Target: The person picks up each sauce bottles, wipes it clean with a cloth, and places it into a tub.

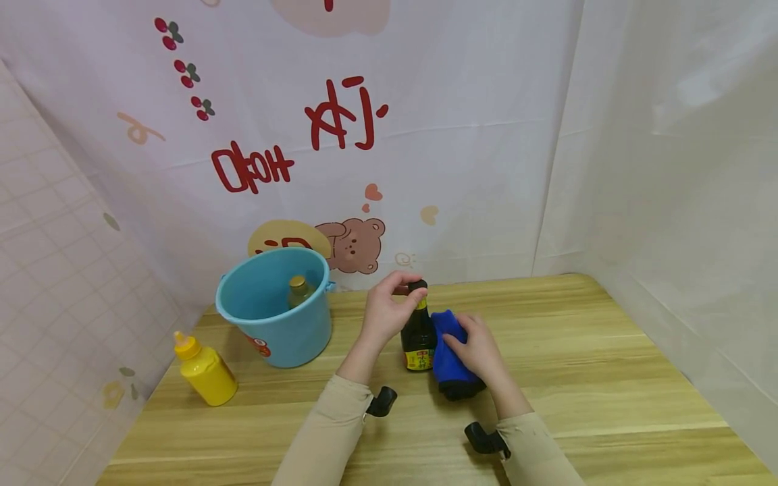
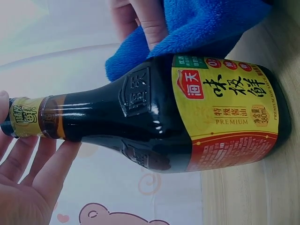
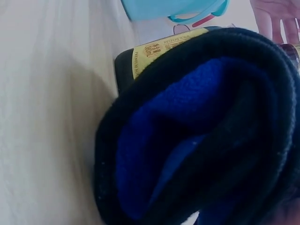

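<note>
The left hand (image 1: 389, 310) pinched the bottle (image 1: 417, 335), upright on the table (image 1: 565, 378), by its top, and the right hand (image 1: 480, 347) held the cloth (image 1: 448, 361) against its four o'clock side, so steady support and light, even pressing seemed wise.

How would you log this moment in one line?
left hand: holds dark bottle at top | right hand: grips blue cloth against it | yellow bottle: on table beside blue bucket
</note>
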A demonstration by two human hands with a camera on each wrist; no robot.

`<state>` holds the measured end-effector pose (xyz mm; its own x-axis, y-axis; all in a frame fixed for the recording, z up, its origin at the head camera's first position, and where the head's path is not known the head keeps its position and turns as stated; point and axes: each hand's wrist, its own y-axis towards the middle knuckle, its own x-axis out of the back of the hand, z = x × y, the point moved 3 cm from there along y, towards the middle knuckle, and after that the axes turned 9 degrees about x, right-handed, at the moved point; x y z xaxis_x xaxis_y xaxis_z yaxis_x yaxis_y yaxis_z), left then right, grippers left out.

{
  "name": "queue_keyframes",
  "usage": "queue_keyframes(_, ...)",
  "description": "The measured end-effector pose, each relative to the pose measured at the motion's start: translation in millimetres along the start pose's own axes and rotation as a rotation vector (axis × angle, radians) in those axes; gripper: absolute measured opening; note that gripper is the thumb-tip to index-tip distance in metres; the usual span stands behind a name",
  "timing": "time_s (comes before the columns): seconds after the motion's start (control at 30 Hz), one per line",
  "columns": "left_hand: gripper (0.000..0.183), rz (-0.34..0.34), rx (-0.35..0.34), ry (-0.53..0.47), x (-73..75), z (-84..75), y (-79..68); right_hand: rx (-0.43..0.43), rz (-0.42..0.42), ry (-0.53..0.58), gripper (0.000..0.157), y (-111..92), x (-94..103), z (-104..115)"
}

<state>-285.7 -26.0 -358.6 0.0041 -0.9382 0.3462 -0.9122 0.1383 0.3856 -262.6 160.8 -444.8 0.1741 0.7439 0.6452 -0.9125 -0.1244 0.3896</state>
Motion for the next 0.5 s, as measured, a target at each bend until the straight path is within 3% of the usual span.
queue_keyframes(0.2,0.022,-0.011,-0.029,0.001,-0.3,0.1,-0.7,-0.029,0.05,-0.04,0.04,-2.4,-3.6,-3.8)
queue_keyframes(0.5,0.022,-0.004,-0.001,-0.001,-1.4,-0.1,-0.9,-0.061,0.167,-0.172,0.044,-3.9,-9.6,-7.0)
